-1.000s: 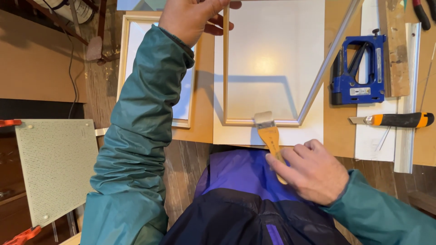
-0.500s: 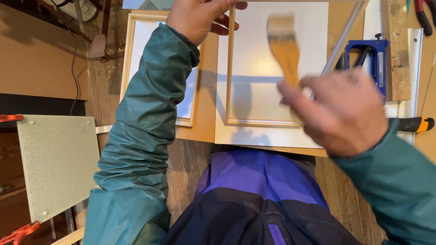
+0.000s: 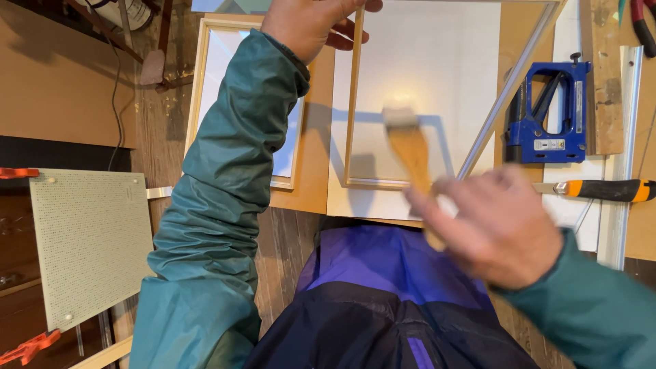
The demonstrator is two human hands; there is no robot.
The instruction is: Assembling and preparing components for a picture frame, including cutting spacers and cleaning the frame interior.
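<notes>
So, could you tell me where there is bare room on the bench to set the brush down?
Bare tan board lies between the two wooden frames. The right side is crowded: blue staple gun, utility knife, metal ruler.

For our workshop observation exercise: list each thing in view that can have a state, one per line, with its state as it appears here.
Left hand: gripping the top of the wooden frame.
Right hand: closed around the brush handle, blurred.
Paintbrush: held, bristles over the white panel.
Wooden frame: lying on the panel.
White panel: flat on the bench.
Blue staple gun: lying unused.
Utility knife: lying unused; blade state unclear.
</notes>
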